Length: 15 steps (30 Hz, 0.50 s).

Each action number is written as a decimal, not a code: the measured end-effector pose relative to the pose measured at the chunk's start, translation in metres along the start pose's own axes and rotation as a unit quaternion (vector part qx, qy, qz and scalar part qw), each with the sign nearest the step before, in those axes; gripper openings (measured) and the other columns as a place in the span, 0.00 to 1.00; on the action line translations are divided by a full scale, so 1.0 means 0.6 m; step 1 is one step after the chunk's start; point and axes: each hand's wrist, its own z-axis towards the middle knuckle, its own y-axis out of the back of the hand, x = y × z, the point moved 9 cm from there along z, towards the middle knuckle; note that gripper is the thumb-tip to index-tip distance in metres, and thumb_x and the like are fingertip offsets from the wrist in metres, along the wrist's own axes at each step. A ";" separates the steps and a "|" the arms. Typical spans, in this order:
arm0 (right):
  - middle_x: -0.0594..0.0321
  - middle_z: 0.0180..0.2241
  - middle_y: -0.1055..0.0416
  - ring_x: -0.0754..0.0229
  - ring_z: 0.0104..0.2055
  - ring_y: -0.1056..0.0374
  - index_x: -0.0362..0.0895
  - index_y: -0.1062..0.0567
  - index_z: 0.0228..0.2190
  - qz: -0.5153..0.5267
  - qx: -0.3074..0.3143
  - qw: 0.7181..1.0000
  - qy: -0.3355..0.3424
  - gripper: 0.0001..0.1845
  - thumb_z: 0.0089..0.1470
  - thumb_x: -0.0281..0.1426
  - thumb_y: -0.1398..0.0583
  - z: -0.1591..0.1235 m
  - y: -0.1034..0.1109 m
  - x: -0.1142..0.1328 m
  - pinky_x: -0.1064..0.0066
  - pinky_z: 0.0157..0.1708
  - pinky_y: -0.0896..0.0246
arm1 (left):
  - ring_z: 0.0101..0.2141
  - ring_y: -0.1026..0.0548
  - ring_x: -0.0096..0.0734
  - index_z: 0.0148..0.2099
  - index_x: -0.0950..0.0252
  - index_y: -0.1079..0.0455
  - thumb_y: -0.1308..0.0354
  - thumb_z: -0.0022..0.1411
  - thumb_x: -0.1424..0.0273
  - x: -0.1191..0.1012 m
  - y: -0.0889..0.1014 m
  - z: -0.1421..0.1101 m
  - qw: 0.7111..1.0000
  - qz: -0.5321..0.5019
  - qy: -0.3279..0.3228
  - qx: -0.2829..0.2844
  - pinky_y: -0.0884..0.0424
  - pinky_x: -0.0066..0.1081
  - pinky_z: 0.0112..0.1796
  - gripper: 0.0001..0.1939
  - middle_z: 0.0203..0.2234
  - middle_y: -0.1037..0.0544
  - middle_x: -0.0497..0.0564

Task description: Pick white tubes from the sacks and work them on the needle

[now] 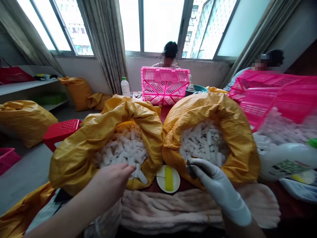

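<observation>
My left hand (111, 180), bare, reaches in with bunched fingers at the lip of a yellow woven sack (76, 162) filled with short white tubes (121, 148). I cannot tell whether those fingers hold anything. My right hand (213, 185), in a white glove, grips a small dark tool (190, 168) over the front of a second yellow sack (237, 155), also full of white tubes (203, 142). Between my hands, a small white plate (168, 178) carries a yellow sponge (169, 178), with a thin wire (158, 176) crossing its left edge.
A pink towel (170, 208) lies in front of the sacks. Pink plastic crates (164, 85) and a plastic bottle (287, 160) stand around them. Two people (168, 56) sit beyond the crates. More yellow sacks (24, 122), a red stool (61, 132) and shelves stand at left.
</observation>
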 end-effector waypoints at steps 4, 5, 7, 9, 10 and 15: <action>0.62 0.25 0.28 0.63 0.25 0.33 0.44 0.26 0.31 0.016 -0.132 0.989 -0.060 0.15 0.42 0.40 0.37 -0.054 0.113 -0.080 0.72 0.25 0.33 | 0.34 0.27 0.42 0.45 0.65 0.31 0.55 0.48 0.83 -0.062 -0.143 0.053 0.988 0.051 0.016 0.142 0.32 0.38 0.33 0.22 0.30 0.26 0.57; 0.63 0.24 0.28 0.63 0.24 0.33 0.44 0.26 0.31 -0.003 -0.147 0.987 -0.060 0.15 0.42 0.40 0.38 -0.060 0.135 -0.084 0.72 0.25 0.33 | 0.33 0.26 0.44 0.43 0.67 0.31 0.55 0.48 0.83 -0.067 -0.166 0.061 0.984 0.054 0.019 0.171 0.32 0.40 0.32 0.21 0.29 0.25 0.58; 0.62 0.24 0.28 0.62 0.25 0.33 0.45 0.27 0.31 -0.072 -0.149 0.985 -0.046 0.14 0.45 0.41 0.41 -0.060 0.162 -0.078 0.70 0.25 0.33 | 0.32 0.26 0.46 0.40 0.71 0.30 0.56 0.49 0.83 -0.071 -0.197 0.069 0.977 0.066 0.018 0.203 0.32 0.41 0.31 0.18 0.27 0.25 0.61; 0.61 0.28 0.27 0.59 0.29 0.32 0.45 0.27 0.33 -0.143 -0.137 0.980 -0.022 0.13 0.49 0.40 0.45 -0.044 0.172 -0.062 0.67 0.31 0.33 | 0.31 0.26 0.49 0.38 0.73 0.30 0.56 0.51 0.82 -0.072 -0.208 0.070 0.978 0.079 0.011 0.191 0.32 0.40 0.29 0.16 0.27 0.25 0.63; 0.60 0.31 0.27 0.58 0.33 0.32 0.45 0.27 0.34 -0.188 -0.122 0.974 -0.006 0.13 0.50 0.38 0.46 -0.029 0.169 -0.053 0.66 0.35 0.34 | 0.30 0.26 0.50 0.38 0.73 0.30 0.56 0.53 0.80 -0.071 -0.207 0.069 0.981 0.080 0.010 0.176 0.33 0.40 0.27 0.14 0.26 0.25 0.63; 0.54 0.44 0.33 0.56 0.45 0.36 0.44 0.28 0.41 -0.604 0.033 0.796 -0.019 0.17 0.48 0.26 0.47 0.086 0.103 -0.070 0.67 0.43 0.40 | 0.23 0.28 0.41 0.38 0.67 0.32 0.60 0.58 0.72 -0.053 -0.167 0.057 0.996 0.068 0.036 0.046 0.36 0.33 0.22 0.15 0.20 0.28 0.56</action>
